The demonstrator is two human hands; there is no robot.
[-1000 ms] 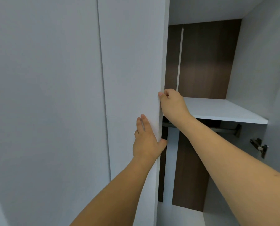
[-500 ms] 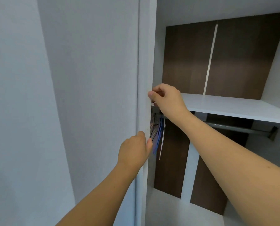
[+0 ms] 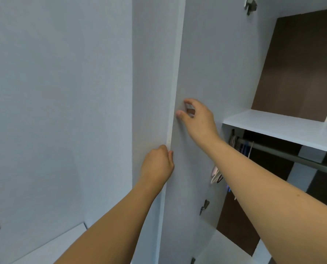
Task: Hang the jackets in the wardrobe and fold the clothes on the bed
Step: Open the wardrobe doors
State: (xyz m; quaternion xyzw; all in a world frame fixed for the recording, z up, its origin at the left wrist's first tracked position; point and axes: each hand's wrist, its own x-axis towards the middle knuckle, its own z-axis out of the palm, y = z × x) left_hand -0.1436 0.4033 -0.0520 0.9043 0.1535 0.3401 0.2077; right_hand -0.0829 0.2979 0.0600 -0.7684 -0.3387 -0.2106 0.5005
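The white wardrobe door point(image 3: 197, 73) stands swung wide open, its inner face toward me. My left hand point(image 3: 157, 164) is curled around the door's free edge. My right hand point(image 3: 195, 115) hovers at the same edge higher up, fingers apart, thumb touching the panel. Inside the wardrobe a grey hanging rail point(image 3: 292, 155) runs under a white shelf point(image 3: 284, 128). Several empty hangers point(image 3: 242, 145) in pink, white and blue hang at the rail's left end. No jackets or clothes are in view.
A pale wall point(image 3: 54, 111) fills the left side. Metal hinges point(image 3: 250, 5) sit on the door's inner face, with another hinge point(image 3: 203, 206) lower down. The wardrobe's back panel point(image 3: 301, 69) is dark brown. A white surface point(image 3: 50, 244) lies at the lower left.
The door has swung further open to the left, showing its inner face and hinges. My right hand has loosened from its pinch on the edge. The rail and hangers have come into view.
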